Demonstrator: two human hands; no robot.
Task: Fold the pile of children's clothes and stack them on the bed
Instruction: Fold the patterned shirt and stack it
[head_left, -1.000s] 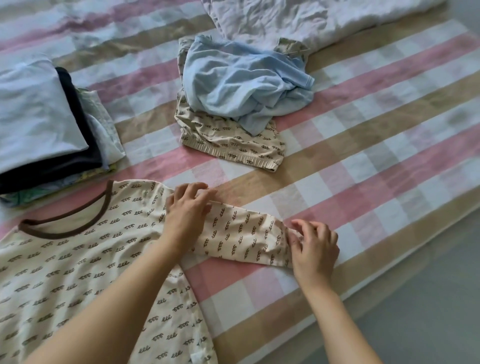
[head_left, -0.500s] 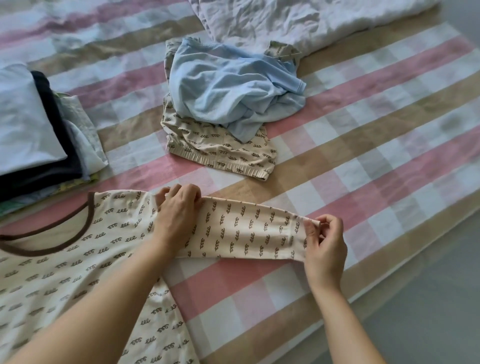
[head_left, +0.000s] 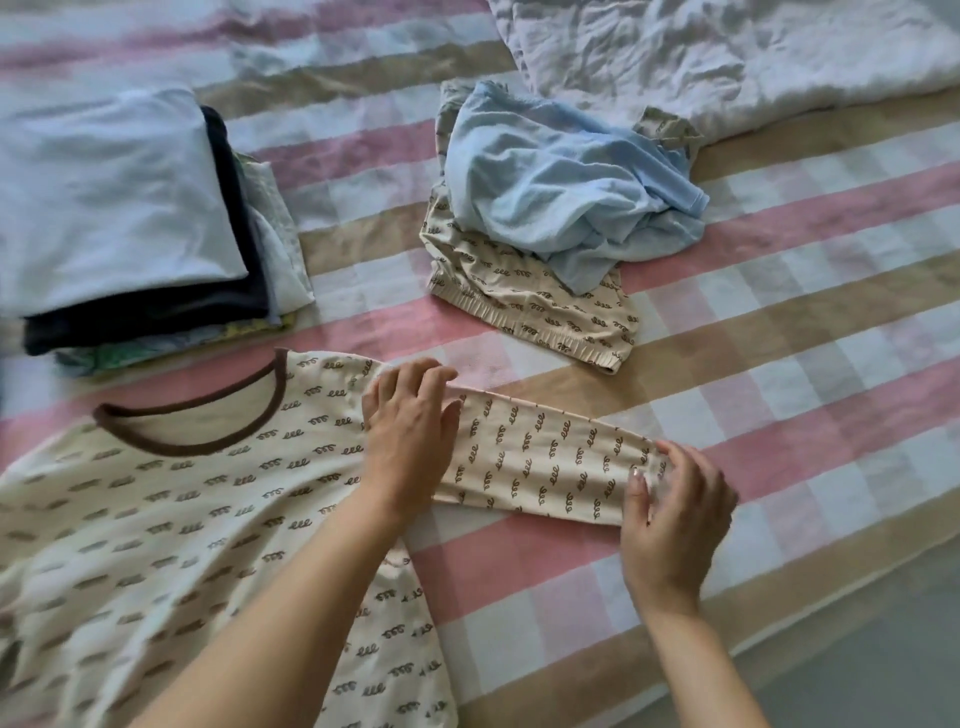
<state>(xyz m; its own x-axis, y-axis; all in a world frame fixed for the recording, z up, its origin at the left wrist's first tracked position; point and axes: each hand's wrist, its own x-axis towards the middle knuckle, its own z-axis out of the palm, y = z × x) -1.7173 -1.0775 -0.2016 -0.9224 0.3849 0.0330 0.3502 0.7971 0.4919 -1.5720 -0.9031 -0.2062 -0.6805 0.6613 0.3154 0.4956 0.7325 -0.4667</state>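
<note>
A cream long-sleeved shirt (head_left: 171, 509) with brown squiggles and a brown collar lies flat on the bed at the lower left. Its right sleeve (head_left: 540, 467) is stretched out to the right. My left hand (head_left: 410, 431) grips the sleeve at the shoulder seam. My right hand (head_left: 670, 519) pinches the cuff end. Beyond the sleeve lies a crumpled light blue garment (head_left: 561, 182) on top of matching cream patterned shorts (head_left: 540, 312). A stack of folded clothes (head_left: 119, 218), pale blue on top and dark navy under it, sits at the upper left.
The bed carries a pink, beige and white checked cover (head_left: 779, 338). A rumpled white duvet (head_left: 727, 52) lies at the top right. The bed's edge runs diagonally at the lower right, with grey floor (head_left: 883, 649) beyond it.
The sleeve has been pulled straighter and flatter between my hands; my right hand has moved right along with the cuff. The view has shifted, bringing the folded stack further into frame.
</note>
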